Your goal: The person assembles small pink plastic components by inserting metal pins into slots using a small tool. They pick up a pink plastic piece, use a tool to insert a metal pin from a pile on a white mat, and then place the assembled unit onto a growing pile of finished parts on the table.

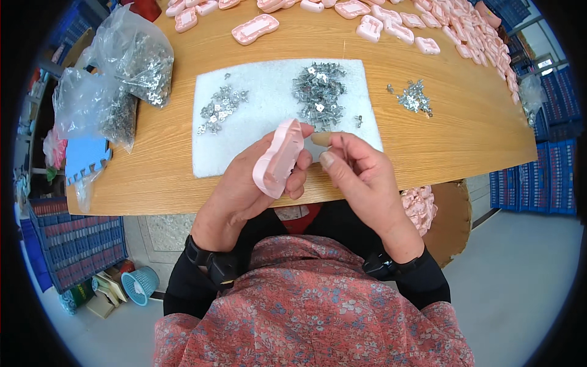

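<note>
My left hand (235, 186) is closed round a pale pink plastic casing (276, 164), tilted on its side with its hollow face turned right. Just off the casing's upper right edge is my right hand (370, 183), its thumb and forefinger drawn close together. A tan cover sits on that forefinger's tip; anything pinched there is too small to make out. Beyond both hands lies a white foam pad (266, 76). On it are a loose scatter of small metal clips (223, 109) at the left and a denser heap of metal pieces (319, 93) at the right.
Small metal parts (414, 98) lie right of the pad on the wooden table (465, 134). Many pink casings (394, 27) cover its far side. Clear bags of metal parts (143, 67) stand at the left. A cardboard box (452, 220) of pink pieces sits below the right edge.
</note>
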